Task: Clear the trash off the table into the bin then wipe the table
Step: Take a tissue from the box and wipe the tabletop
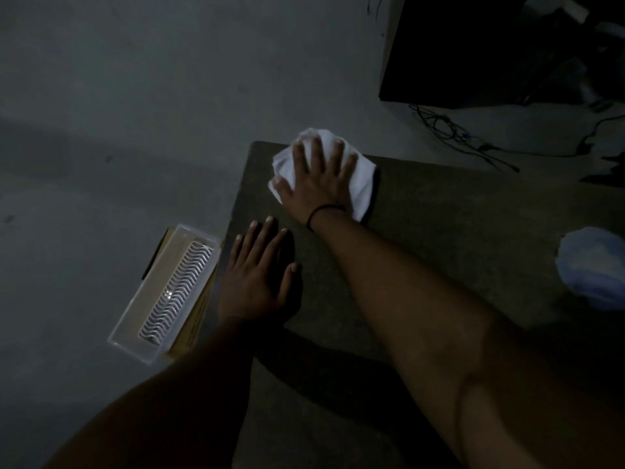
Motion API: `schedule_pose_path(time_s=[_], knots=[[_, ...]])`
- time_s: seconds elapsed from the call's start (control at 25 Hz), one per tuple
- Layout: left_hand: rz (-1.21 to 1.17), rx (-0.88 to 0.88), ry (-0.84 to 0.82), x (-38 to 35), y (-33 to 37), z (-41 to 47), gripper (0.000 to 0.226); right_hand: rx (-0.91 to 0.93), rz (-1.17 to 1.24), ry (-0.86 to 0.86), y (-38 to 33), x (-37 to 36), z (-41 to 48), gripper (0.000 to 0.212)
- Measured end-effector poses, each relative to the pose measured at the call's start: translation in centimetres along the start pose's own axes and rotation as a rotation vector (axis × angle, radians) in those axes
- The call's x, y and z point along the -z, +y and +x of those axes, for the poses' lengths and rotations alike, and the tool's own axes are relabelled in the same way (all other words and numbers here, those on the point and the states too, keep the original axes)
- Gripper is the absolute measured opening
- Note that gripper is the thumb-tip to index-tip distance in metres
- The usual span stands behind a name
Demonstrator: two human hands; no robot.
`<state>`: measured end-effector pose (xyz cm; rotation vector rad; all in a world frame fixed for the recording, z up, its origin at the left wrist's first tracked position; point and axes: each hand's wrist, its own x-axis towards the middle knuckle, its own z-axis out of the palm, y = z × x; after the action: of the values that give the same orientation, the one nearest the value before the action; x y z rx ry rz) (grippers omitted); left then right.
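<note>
Right hand (318, 181): fingers spread flat, pressing white cloth (358, 184) at the table's (456, 214) far-left corner
Left hand (257, 282): open, palm down near left edge, holding nothing
Risk: cloth may slide off the corner
Risk: pale crumpled item (595, 269) at right, possibly uncleared trash
Risk: dim light may hide missed patches

Quick count: one dark grey-green rectangular bench (456, 231), one crumpled white cloth (362, 184), one bluish-white crumpled wad (595, 269) near the right edge, one clear plastic box (162, 296) with a white ribbed insert, two bare hands, one thin black wristband (321, 211), one tangle of dark cables (463, 133).
</note>
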<state>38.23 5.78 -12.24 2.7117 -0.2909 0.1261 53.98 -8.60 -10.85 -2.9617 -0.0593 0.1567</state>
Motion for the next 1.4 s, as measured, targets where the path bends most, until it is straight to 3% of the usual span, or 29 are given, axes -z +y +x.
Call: schedule_pose_path(time_s=[0.16,0.44,0.72,1.12,1.32,1.4], knots=[[0.015,-0.018,0.015,-0.2,-0.4,0.1,0.061,0.032,-0.03,-0.041,-2.1,-0.2,1.7,0.084],[0.011,0.002,-0.032,0.3,0.0,0.3,0.061,0.125,-0.052,0.036,1.2,0.5,2.6,0.082],[0.001,0.012,-0.049,0.5,0.0,0.1,0.062,0.078,-0.082,0.089,3.0,1.0,2.6,0.071],[-0.017,0.032,-0.095,0.9,0.1,0.2,0.063,-0.204,-0.158,0.194,24.5,3.6,-3.1,0.077],[0.0,0.039,-0.088,0.9,0.4,0.2,0.063,-0.383,-0.094,0.209,20.1,3.3,-1.7,0.075],[0.002,0.035,-0.082,0.8,0.4,0.2,0.063,-0.335,-0.062,0.154,15.7,2.9,-0.7,0.075]])
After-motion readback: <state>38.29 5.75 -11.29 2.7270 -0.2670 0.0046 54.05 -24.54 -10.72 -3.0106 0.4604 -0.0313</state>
